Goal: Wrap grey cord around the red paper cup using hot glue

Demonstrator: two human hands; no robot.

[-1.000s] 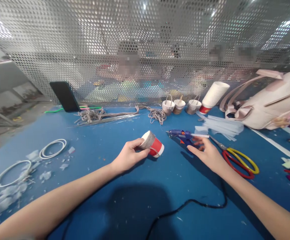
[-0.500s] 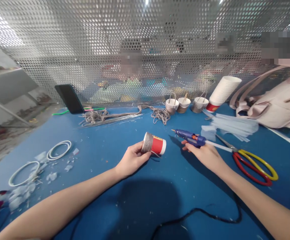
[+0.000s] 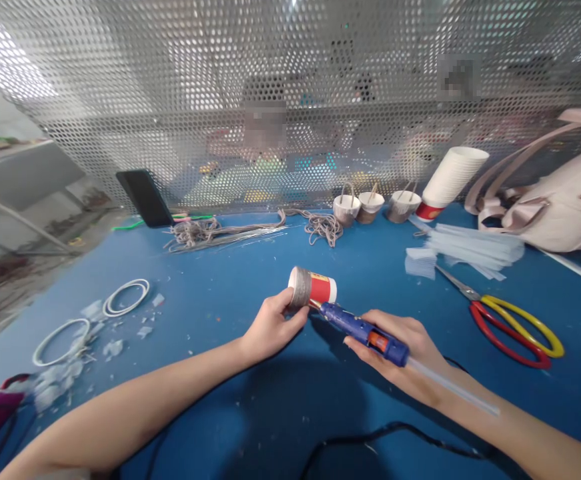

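Note:
My left hand [image 3: 274,327] is closed around a red and white paper cup [image 3: 323,288] lying on its side, its mouth end toward the left. Grey-brown cord [image 3: 301,285] is wound about part of the cup. In my right hand [image 3: 403,347] is a blue hot glue gun [image 3: 353,325], with a clear glue stick [image 3: 453,387] poking out of its back. The gun's metal nozzle is at the underside of the cup, beside the edge of the cord; whether it touches cannot be told.
Behind are tangled cord [image 3: 323,228], several cord-wrapped cups [image 3: 346,210], stacked paper cups [image 3: 453,177] and a phone [image 3: 145,198]. To the right lie scissors [image 3: 515,327], pale strips [image 3: 475,248] and a bag [image 3: 570,193]. White rings [image 3: 126,298] and scraps sit left; a black cable [image 3: 395,430] runs in front.
My right hand has brought the glue gun left and down, and its nozzle has come from away right to the cup's underside. My left hand still holds the cup.

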